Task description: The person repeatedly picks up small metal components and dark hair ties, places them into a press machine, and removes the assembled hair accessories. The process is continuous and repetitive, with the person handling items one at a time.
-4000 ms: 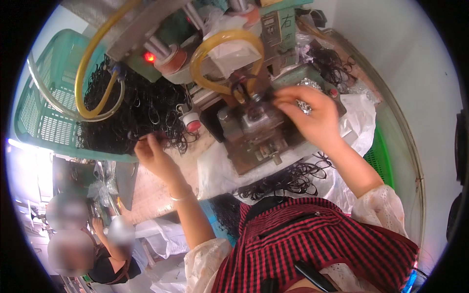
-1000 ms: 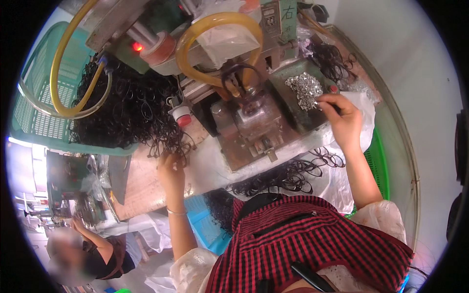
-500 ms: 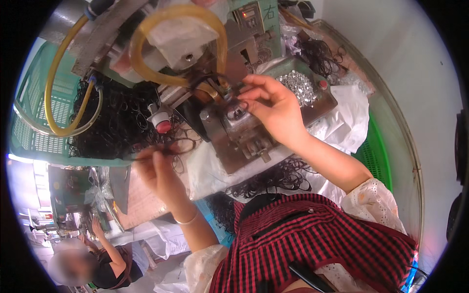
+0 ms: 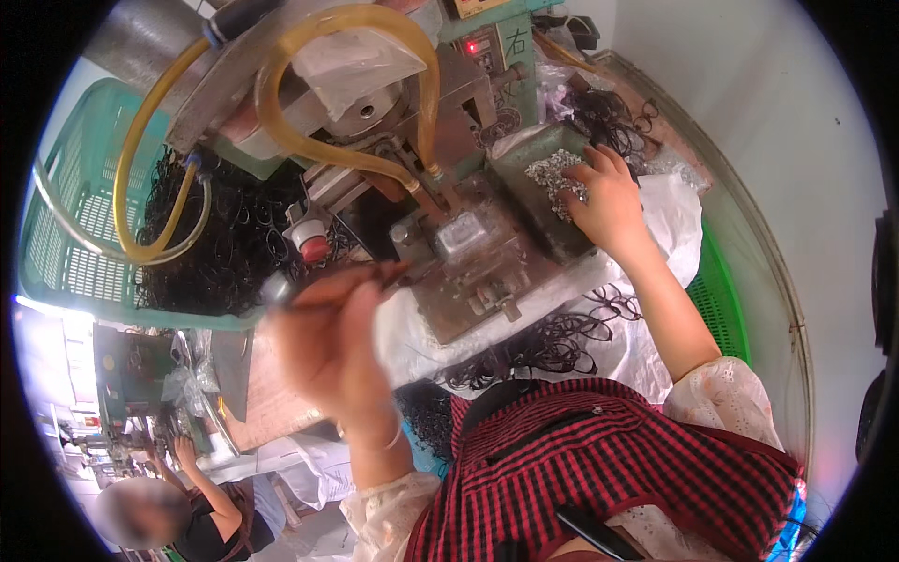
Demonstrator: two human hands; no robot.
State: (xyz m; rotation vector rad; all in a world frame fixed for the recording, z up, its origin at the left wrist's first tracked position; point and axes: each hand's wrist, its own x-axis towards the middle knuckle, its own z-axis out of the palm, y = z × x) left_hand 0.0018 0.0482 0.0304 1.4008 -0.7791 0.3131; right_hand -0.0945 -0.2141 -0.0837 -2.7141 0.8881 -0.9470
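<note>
1. Silver pieces, small and shiny, heaped in a green metal tray between one and two o'clock from the centre of the view.
2. Right hand at two o'clock, fingers slightly spread, tips down at the heap; cannot tell whether any piece is pinched.
3. Left hand at eight o'clock, blurred, fingers pointing toward the centre; cannot tell whether anything is held.
4. Just beyond the left hand, between nine and ten o'clock, a red push button.
5. Farther out at nine o'clock, black rings piled in a pale green basket.
6. Near centre, toward twelve o'clock, a bare metal block on the press, beneath a looping yellow hose.
</note>
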